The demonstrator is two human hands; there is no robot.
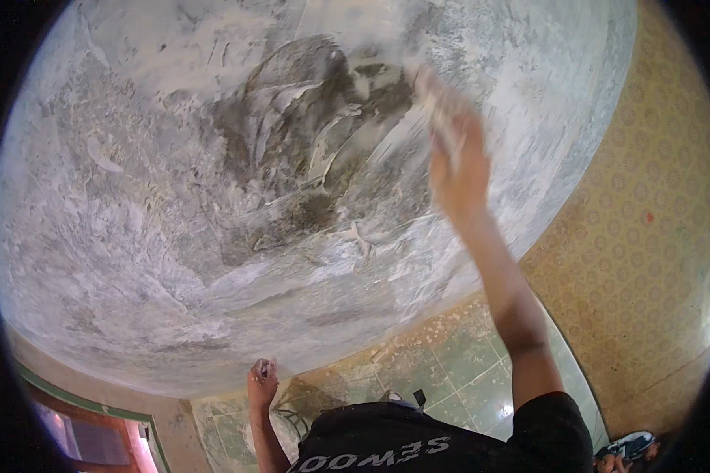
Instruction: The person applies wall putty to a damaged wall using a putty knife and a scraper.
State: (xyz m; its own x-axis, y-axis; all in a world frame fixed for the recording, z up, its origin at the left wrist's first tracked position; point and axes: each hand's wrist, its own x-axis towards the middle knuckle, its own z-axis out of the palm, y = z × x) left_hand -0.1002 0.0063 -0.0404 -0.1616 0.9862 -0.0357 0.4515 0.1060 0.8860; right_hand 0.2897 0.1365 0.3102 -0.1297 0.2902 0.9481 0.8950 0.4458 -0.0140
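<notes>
Pressing scraper (434, 98) to wall (173, 197), right hand (459, 169) grip closed, blade pointing up-left.

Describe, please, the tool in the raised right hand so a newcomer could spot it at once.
Start at the big grey, scraped wall filling the view, and find its dark patch. At the patch's right edge the right hand presses a pale, blurred flat tool to the wall, the only object touching it.

Green tiled floor (465, 370) below, yellow patterned wall (647, 236) at right, sandal (631, 448).
</notes>
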